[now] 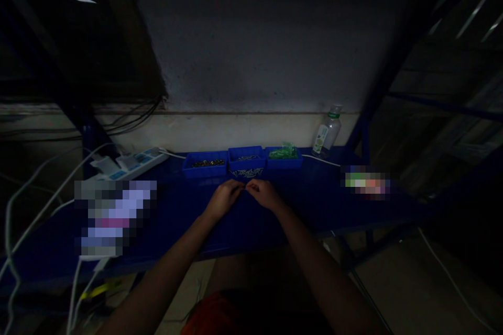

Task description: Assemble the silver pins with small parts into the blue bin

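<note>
My left hand [225, 199] and my right hand [264, 193] meet fingertip to fingertip over the blue table. Both are closed in a pinch around something small and thin that I cannot make out in the dim light. Just beyond my fingers lies a loose pile of small metal pins or screws [251, 172]. Behind it stand three blue bins: the left bin [204, 171] has small brassy metal parts, the middle bin [246, 164] a few thin metal pieces, and the right bin [283, 164] green plastic pieces.
A clear plastic bottle [327, 133] stands by the wall at back right. White power strips [133, 165] with plugs and cables are at back left. Blurred-out items lie at the table's left and right sides. Blue frame posts rise at both ends.
</note>
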### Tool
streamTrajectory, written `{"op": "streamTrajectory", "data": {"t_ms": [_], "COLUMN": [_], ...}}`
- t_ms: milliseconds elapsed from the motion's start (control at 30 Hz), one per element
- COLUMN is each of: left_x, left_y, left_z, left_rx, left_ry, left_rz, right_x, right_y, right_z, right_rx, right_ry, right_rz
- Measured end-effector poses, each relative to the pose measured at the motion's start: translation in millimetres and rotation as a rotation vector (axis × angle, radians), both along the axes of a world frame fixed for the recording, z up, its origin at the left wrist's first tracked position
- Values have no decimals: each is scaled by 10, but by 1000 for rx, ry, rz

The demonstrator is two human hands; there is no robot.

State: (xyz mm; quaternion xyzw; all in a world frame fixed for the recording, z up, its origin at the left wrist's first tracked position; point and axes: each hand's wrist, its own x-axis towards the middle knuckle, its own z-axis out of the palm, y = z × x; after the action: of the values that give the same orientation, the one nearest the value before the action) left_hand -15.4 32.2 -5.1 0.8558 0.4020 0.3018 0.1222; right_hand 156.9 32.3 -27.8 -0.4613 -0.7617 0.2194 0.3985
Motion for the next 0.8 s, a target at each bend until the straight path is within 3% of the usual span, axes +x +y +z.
{"op": "streamTrajectory", "data": {"t_ms": [400,800], "left_x": [-20,-26], "left_y": [32,14], "left_z": [3,54], "left_rx": [-45,-152], "left_ry": [-60,-140], "left_rz": [67,41], "right_x": [-1,-12], "right_y": [-13,-9], "right_z": [32,20], "right_rx": [28,46], "right_ry": [-4,8], "right_rz": [-41,-17]}}
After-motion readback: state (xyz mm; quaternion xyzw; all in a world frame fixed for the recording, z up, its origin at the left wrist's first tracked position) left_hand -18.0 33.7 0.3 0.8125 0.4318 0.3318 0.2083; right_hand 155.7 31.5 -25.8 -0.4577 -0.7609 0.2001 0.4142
